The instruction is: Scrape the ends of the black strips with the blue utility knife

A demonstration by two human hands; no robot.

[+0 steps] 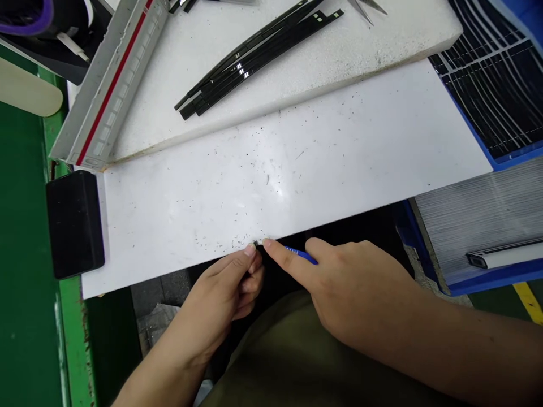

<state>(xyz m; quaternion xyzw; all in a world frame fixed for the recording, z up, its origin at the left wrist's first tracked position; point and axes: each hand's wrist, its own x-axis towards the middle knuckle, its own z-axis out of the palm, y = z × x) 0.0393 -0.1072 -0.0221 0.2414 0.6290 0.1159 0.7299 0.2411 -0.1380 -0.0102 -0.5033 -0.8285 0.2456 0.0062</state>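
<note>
Both hands meet at the near edge of the white bench [297, 169], at six o'clock. Left hand [224, 294] has its fingertips pinched on a tiny dark bit [255, 245]. Right hand [352, 288] points its forefinger at that bit and grips a blue pen [302, 255]. Black block [74, 223] lies at nine o'clock, black strips [254, 56] at twelve, a blue tray [492, 73] at two.

— What sits between the fingertips?
— A tiny black piece [255, 244], right at the near edge of the white board [297, 169], too small to make out its shape.
— And the blue thing?
— A slim blue tool [302, 255], lying slanted just behind that edge, mostly hidden
</note>
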